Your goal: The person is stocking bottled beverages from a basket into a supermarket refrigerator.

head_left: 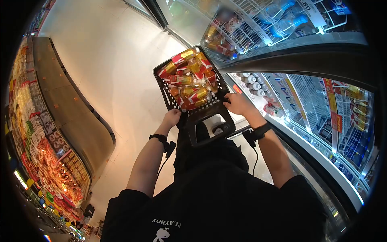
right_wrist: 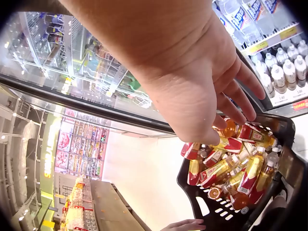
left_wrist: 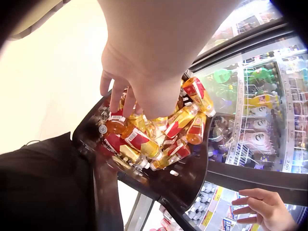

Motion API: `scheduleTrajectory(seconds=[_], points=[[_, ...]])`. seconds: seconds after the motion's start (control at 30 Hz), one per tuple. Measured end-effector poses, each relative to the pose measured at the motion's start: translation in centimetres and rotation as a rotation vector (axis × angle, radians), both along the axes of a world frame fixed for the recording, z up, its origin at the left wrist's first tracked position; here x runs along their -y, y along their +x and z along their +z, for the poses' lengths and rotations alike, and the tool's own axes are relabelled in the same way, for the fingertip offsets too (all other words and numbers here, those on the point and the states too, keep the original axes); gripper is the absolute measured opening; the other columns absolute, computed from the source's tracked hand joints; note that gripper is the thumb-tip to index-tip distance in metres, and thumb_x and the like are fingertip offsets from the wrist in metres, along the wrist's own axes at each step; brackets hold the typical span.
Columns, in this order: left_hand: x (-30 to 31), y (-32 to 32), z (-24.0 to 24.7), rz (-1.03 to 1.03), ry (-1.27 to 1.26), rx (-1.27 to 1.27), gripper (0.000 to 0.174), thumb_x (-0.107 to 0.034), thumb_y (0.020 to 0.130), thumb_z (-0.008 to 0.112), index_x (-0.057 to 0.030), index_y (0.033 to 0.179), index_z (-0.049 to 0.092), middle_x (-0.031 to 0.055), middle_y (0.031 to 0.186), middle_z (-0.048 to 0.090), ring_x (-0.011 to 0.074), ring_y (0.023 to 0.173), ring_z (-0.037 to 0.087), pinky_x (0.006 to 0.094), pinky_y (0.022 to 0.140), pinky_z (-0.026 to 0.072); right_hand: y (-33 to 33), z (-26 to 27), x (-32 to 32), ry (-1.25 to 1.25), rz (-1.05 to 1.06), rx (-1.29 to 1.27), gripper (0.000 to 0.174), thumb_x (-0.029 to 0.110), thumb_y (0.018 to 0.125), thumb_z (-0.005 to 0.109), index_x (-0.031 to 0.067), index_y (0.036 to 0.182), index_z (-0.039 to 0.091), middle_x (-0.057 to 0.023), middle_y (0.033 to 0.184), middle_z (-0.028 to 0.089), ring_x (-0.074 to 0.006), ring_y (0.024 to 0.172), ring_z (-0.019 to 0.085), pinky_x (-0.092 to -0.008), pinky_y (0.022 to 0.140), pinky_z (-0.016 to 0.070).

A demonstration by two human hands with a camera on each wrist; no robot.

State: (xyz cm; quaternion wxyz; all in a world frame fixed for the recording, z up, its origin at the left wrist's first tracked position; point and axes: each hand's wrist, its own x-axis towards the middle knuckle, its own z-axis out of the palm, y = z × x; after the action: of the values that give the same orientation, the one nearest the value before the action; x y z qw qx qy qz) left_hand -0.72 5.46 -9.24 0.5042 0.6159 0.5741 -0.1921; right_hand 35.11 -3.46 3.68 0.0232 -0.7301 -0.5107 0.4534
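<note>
A black plastic shopping basket (head_left: 164, 99) holds many bottles of amber drink (head_left: 189, 80) with red-and-yellow labels, lying jumbled. Its handle loop (head_left: 231, 126) lies folded toward the person's legs. My left hand (head_left: 173, 117) is beside the near left corner of the basket; the right wrist view shows that hand's fingers (right_wrist: 185, 224) extended. On the other side, my right hand (head_left: 240, 106) is near the basket's near right edge. In the left wrist view the right hand (left_wrist: 265, 208) appears with spread, loosely bent fingers and nothing in them.
A glass-doored drinks fridge (head_left: 306, 117) runs along the right, with an open door (head_left: 298, 50) reaching across ahead. White-capped bottles (right_wrist: 284, 72) stand on its low shelf. Left, beyond the pale floor (head_left: 105, 48), is a long display counter (head_left: 68, 101) of packaged goods.
</note>
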Motion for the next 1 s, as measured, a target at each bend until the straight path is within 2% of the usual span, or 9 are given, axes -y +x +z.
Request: scheduleTrajectory(seconds=[0.03,0.13,0.33,0.43,0.5,0.67,0.77,0.87,1.0], points=[[0.5,-0.2,-0.8,0.035,0.001,0.019,0.036,-0.031,0.102,0.062,-0.0022,0.121,0.07,0.0176,0.116,0.076,0.0314,0.113,0.071,0.0406,0.1,0.0526,-0.3,-0.3,-0.4,-0.023,-0.012,-0.002,0.04,0.027,0.092,0.072,-0.0005,0.121,0.072,-0.0288,0.109,0.074,-0.0452,0.11,0.069,-0.0511,0.1,0.0544],[2.0,-0.3,-2.8,0.132,-0.033,0.072,0.036,-0.031,0.1,0.063,-0.0018,0.118,0.072,0.019,0.114,0.077,0.0351,0.113,0.072,0.0424,0.098,0.0541,-0.9,-1.8,-1.6,-0.086,-0.009,-0.019,0.041,0.027,0.092,0.071,-0.001,0.122,0.071,-0.03,0.113,0.073,-0.0463,0.112,0.068,-0.0509,0.101,0.0538],[3.4,-1.2,-4.4,0.178,-0.102,0.063,0.034,-0.03,0.099,0.065,-0.0025,0.118,0.072,0.0158,0.108,0.078,0.0303,0.105,0.074,0.0389,0.093,0.0552,-1.8,-6.1,-2.7,-0.2,-0.055,-0.061,0.045,0.03,0.093,0.07,-0.0007,0.127,0.07,-0.0312,0.116,0.072,-0.0465,0.115,0.068,-0.0495,0.107,0.051],[3.4,-2.2,-6.5,0.22,-0.114,0.07,0.033,-0.029,0.099,0.065,-0.0022,0.118,0.072,0.0155,0.108,0.078,0.0292,0.104,0.074,0.0381,0.093,0.0553,-2.4,-7.7,-3.4,-0.285,-0.166,-0.085,0.046,0.03,0.093,0.07,-0.001,0.127,0.07,-0.0293,0.12,0.072,-0.0437,0.111,0.071,-0.0463,0.095,0.0603],[3.0,-2.5,-7.6,0.258,-0.124,0.075,0.033,-0.028,0.099,0.065,-0.0018,0.119,0.071,0.0155,0.108,0.078,0.0288,0.104,0.074,0.0378,0.092,0.0553,-2.7,-8.7,-4.1,-0.453,-0.33,-0.149,0.044,0.032,0.098,0.069,0.0005,0.13,0.068,-0.0179,0.121,0.074,-0.0274,0.099,0.076,-0.0403,0.063,0.0675],[1.1,-1.7,-8.4,0.348,-0.152,0.028,0.031,-0.022,0.103,0.063,-0.0009,0.125,0.067,0.0105,0.11,0.076,0.0219,0.1,0.071,0.035,0.093,0.0538,-2.5,-13.3,-4.1,-0.58,-0.569,-0.313,0.048,0.034,0.1,0.068,0.0028,0.136,0.063,-0.0181,0.126,0.067,-0.0338,0.11,0.073,-0.0545,0.069,0.0679],[0.3,-0.6,-8.5,0.378,-0.139,0.061,0.034,-0.024,0.102,0.065,-0.0012,0.127,0.066,0.0111,0.111,0.076,0.0228,0.102,0.071,0.0358,0.095,0.0535,-1.8,-15.7,-4.2,-0.656,-0.766,-0.442,0.066,0.039,0.1,0.067,0.0013,0.15,0.046,-0.0264,0.141,0.053,-0.0427,0.121,0.065,-0.062,0.081,0.0638],[-0.9,1.0,-7.3,0.349,-0.09,0.063,0.037,-0.025,0.1,0.067,-0.0014,0.129,0.066,0.0132,0.114,0.075,0.0265,0.106,0.071,0.0376,0.097,0.0528,-1.2,-18.1,-4.9,-0.652,-0.869,-0.443,0.068,0.037,0.094,0.071,-0.003,0.144,0.048,-0.0238,0.132,0.054,-0.0416,0.116,0.065,-0.0593,0.075,0.0663],[-1.1,1.9,-8.7,0.255,0.004,0.073,0.042,-0.025,0.096,0.071,-0.0016,0.131,0.065,0.0176,0.122,0.074,0.0324,0.115,0.07,0.0399,0.101,0.0518,-1.4,-18.6,-7.2,-0.647,-0.891,-0.44,0.071,0.033,0.093,0.071,-0.0054,0.147,0.044,-0.0241,0.135,0.052,-0.0415,0.114,0.064,-0.0621,0.08,0.0643]])
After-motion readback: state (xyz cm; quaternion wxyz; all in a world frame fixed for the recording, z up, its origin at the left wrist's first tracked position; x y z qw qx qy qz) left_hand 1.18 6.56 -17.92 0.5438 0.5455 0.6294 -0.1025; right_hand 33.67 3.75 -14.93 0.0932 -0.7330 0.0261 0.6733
